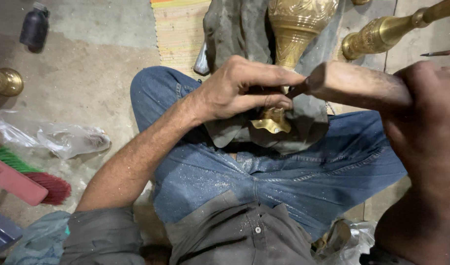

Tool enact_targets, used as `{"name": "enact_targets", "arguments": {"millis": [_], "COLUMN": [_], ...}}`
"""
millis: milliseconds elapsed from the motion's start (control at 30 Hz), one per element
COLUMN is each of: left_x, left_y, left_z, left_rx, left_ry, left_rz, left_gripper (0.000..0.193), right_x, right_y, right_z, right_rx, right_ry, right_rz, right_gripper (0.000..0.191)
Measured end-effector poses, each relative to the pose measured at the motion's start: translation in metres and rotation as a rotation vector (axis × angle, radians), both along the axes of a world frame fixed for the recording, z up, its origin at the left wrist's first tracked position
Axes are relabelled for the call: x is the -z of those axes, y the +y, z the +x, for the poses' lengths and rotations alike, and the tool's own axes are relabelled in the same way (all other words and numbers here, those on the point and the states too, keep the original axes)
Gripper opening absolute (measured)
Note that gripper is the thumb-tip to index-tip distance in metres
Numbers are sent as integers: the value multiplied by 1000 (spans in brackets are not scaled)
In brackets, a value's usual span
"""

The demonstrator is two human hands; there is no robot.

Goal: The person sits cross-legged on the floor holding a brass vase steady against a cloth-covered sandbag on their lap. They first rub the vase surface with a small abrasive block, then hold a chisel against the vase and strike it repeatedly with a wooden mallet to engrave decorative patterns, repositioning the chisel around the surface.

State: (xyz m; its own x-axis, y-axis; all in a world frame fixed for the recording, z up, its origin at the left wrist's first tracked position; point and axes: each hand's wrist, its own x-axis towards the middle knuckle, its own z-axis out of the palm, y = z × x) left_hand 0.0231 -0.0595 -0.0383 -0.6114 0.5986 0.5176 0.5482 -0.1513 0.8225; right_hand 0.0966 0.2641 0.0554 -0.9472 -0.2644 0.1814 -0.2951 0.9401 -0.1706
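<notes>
Brass vessel: polished yellow metal, glossy, engraved relief on body; its flared foot has the same shine w/ a scalloped edge. Grey cloth wrapped round it: matt, soft, dusty. Tool handle in right hand: wood, worn, matt brown, rough-ish. Left hand rests on cloth. Jeans: blue denim, matt, speckled w/ fine shiny metal filings. Shirt: grey cloth, filings too. Second brass piece: glossy metal, patterned. Floor: bare concrete, rough, matt. Plastic bag: clear, crinkly, semi-gloss. Mat: woven, striped, matt. Bottle: dark plastic, dull sheen.
</notes>
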Motion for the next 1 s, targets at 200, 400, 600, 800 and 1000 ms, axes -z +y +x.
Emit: {"name": "enact_targets", "arguments": {"millis": [200,400,600,800,1000], "left_x": [7,2,-2,18,16], "left_y": [-5,-2,-14,-12,-18], "left_z": [3,1,30,66,87], "left_rx": [31,1,-328,-836,-879], "left_ry": [-120,-89,-385,-533,-531], "left_rz": [12,-9,314,434,390], "left_gripper": [38,38,27,30,30], "right_x": [-21,-37,-27,13,32], "right_y": [-27,-49,-70,-104,-102], "right_z": [-8,-18,-1,35,39], "right_rx": [-35,-103,-21,-295,-207], "right_ry": [43,125,51,110,65], "right_rz": [27,73,-307,-67,-57], "right_gripper": [22,28,18,42,46]}}
